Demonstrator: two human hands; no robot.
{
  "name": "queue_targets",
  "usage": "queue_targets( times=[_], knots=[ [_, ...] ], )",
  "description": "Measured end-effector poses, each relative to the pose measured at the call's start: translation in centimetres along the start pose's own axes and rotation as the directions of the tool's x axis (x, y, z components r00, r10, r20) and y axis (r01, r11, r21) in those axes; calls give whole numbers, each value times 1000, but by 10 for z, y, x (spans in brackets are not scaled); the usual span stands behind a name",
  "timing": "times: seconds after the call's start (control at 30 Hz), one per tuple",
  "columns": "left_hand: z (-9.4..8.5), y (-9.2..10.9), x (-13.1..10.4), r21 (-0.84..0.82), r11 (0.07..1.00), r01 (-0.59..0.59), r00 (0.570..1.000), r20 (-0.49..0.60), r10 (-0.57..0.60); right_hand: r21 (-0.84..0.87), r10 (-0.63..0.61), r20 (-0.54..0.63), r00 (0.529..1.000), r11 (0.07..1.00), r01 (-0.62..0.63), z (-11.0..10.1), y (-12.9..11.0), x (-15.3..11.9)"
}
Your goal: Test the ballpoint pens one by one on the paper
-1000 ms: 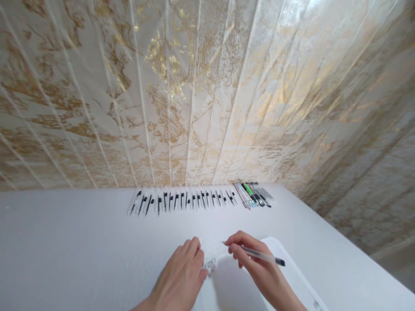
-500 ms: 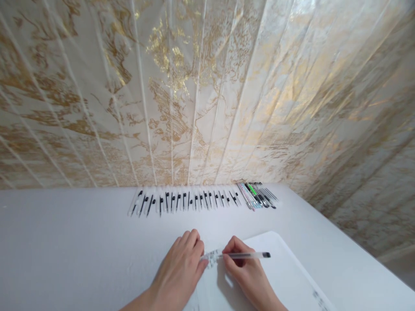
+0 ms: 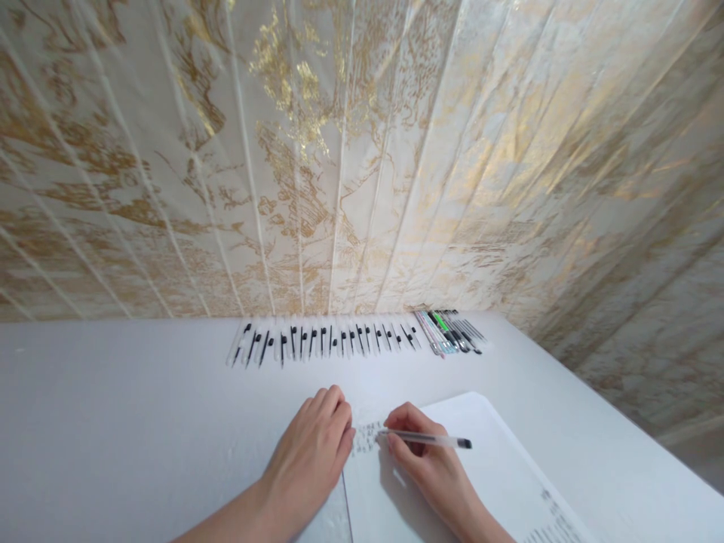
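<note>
My right hand (image 3: 421,456) grips a clear-barrelled pen (image 3: 435,438) with a black end, its tip lowered to a white sheet (image 3: 475,445). Small dark handwriting (image 3: 365,437) covers the sheet's upper left part, just beside the tip. Against the left edge of the sheet rests my left hand (image 3: 314,445), back upward, fingers curled and pressed together with the thumb alongside. What lies under those fingers, if anything, is hidden.
Along the back of the white table (image 3: 113,407) lies a row of clear pen parts and dark refills (image 3: 322,343). To their right are several pens (image 3: 446,332), one bright green, and thin refills (image 3: 470,330). A gold-patterned curtain (image 3: 305,188) hangs behind.
My left thumb has drawn in against the fingers, and that hand sits slightly left, baring the sheet's left edge. The pen now slopes more, its tip higher in the view. The view has tilted slightly.
</note>
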State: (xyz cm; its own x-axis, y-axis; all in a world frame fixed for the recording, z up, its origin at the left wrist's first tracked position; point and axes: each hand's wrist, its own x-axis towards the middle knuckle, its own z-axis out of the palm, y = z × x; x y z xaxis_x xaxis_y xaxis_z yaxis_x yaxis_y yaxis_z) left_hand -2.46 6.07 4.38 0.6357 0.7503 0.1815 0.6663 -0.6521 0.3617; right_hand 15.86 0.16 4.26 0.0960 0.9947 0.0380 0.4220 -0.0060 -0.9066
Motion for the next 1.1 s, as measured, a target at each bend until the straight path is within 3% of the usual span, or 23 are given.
queue_targets(
  times=[1.1],
  knots=[
    [0,0,0,8,1000,-15,1000,-18,15,-18,21,-50,999,1000,-22,3,6,0]
  ],
)
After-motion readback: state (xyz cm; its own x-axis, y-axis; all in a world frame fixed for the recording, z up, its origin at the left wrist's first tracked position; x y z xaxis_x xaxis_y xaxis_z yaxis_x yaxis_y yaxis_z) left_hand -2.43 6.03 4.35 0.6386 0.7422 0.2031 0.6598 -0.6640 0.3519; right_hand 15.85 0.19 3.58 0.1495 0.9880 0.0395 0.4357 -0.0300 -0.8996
